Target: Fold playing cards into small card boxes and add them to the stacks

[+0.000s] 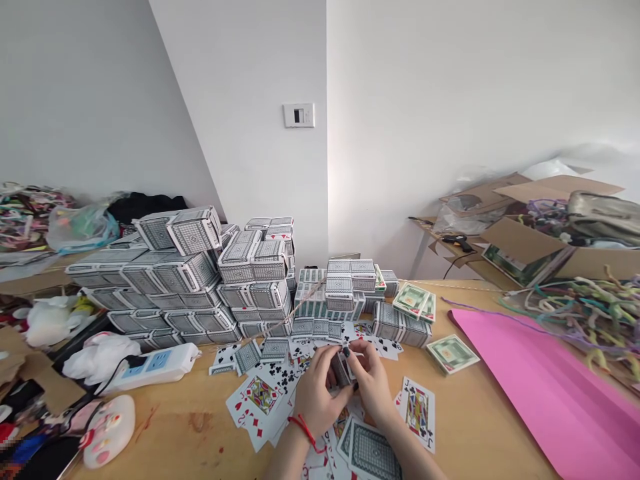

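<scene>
My left hand (320, 387) and my right hand (371, 380) meet over the table, fingers curled around grey-patterned playing cards (342, 369). The fingers cover much of them, so whether they are a loose stack or a folded block I cannot tell. Beneath and around both hands lie scattered playing cards, among them a jack of diamonds (263, 393) on the left and a black jack (418, 410) on the right. Face-down cards (373, 450) with grey backs rest below my right wrist. A red string bracelet circles my left wrist.
Tall stacks of card-covered blocks (175, 273) stand at back left, with smaller stacks (345, 283) behind my hands. Green card packs (453, 353) and a pink sheet (540, 387) lie right. A power strip (155, 367) is left. Boxes (530, 240) and coloured cords stand far right.
</scene>
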Demonstrator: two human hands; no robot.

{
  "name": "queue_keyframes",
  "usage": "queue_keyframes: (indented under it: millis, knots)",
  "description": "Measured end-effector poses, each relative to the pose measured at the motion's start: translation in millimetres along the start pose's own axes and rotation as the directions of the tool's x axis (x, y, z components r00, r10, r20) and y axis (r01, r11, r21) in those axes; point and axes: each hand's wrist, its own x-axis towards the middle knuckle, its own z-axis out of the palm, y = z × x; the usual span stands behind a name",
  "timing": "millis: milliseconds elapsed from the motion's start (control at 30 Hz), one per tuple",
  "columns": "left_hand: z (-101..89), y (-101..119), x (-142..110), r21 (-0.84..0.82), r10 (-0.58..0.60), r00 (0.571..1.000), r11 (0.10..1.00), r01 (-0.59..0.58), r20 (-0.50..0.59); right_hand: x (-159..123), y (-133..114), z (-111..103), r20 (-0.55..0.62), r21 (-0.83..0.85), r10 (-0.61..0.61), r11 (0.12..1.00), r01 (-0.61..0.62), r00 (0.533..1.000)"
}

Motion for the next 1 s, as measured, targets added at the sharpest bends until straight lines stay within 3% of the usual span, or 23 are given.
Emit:
queue_keyframes:
  millis: [300, 700, 1000]
  knots:
    - [4.1, -4.2, -1.4, 0.062, -0.032, 0.999, 0.998, 0.034, -0.032, 1.1, 3.2, -1.7, 0.053, -0.033, 0.027, 0.999, -0.025, 0.998]
    - [4.4, -3.6, -0.8, 0.135, 0.045, 0.996, 0.99, -0.034, -0.075, 3.7, 13.6, -4.8, 0.075, -0.112, 0.014, 0.994, -0.005, 0.997]
    - [4.9, -3.9, -2.5, 0.202, 0.13, 0.989, 0.973, -0.114, -0.066, 3.1, 3.9, -7.0, 0.193, 0.046, 0.058, 0.997, -0.067, 0.98]
